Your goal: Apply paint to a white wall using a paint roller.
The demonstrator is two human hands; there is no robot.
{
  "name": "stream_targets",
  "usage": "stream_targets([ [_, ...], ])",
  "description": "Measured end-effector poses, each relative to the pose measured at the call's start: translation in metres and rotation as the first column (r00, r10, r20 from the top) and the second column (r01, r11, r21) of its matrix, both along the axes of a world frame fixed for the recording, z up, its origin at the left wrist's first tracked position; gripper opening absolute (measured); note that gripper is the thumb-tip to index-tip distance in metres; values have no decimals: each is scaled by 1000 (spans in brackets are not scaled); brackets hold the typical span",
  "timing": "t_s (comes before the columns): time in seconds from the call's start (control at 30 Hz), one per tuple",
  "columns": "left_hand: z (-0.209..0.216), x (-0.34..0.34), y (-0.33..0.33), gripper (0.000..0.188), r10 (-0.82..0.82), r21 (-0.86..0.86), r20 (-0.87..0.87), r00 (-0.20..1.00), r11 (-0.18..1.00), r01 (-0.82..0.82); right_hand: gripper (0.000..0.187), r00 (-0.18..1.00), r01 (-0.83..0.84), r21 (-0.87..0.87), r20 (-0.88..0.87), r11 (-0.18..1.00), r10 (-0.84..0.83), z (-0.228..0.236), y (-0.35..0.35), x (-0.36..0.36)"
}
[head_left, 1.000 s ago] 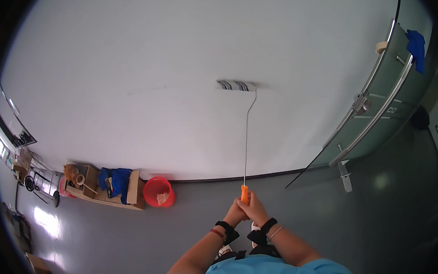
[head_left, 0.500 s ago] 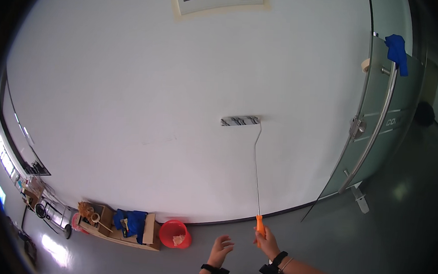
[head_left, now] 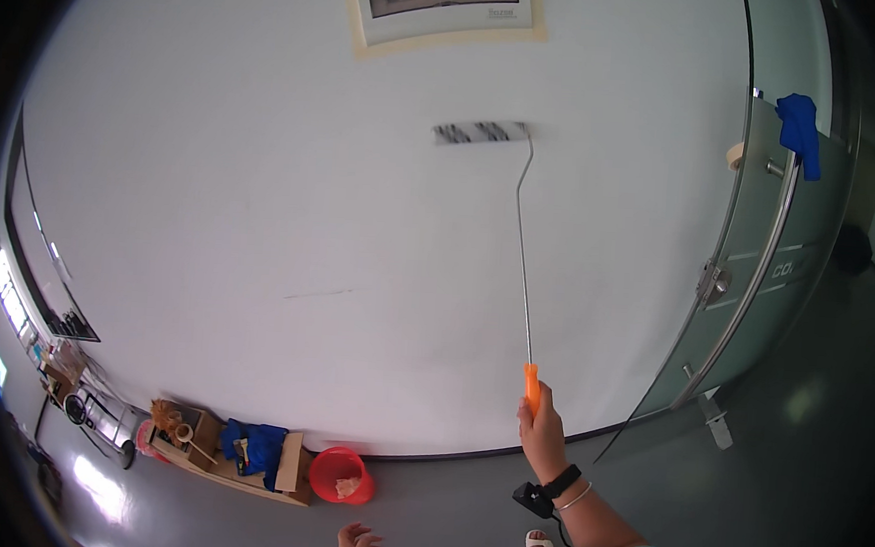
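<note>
My right hand (head_left: 544,432) is wrapped round the orange handle of a paint roller (head_left: 526,279). Its long thin metal rod runs up to the roller sleeve (head_left: 481,133), white with dark streaks, which lies against the white wall (head_left: 244,161) below a framed panel box. A thin dark line marks the wall left of the rod. Low in the view, my left hand (head_left: 358,546) holds nothing, its fingers apart and slightly curled. It is nearest to the red bucket (head_left: 363,480), without touching it.
A panel box (head_left: 442,33) edged with tape is set in the wall above. At the right stands a glass door (head_left: 760,243) with a long metal handle and a blue cloth (head_left: 799,135) over it. A cardboard box (head_left: 295,470) with blue cloth sits by the bucket.
My right hand has risen, and the roller sleeve has gone up the wall toward the panel box. My left hand has dropped down and to the left.
</note>
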State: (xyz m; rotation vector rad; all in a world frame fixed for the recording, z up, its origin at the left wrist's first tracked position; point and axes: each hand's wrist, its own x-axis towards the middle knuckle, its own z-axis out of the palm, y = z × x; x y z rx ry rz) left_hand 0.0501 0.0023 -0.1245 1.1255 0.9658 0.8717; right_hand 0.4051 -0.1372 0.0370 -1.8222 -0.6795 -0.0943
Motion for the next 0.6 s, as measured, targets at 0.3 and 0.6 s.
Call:
stream_targets([
  [0.3, 8, 25, 7, 34, 8, 31, 11, 1000, 999, -8, 22, 965, 103, -31, 245, 994, -93, 92, 2, 32],
  [0.6, 1, 42, 17, 36, 33, 41, -12, 999, 999, -32, 24, 958, 154, -129, 261, 980, -116, 132, 7, 52],
])
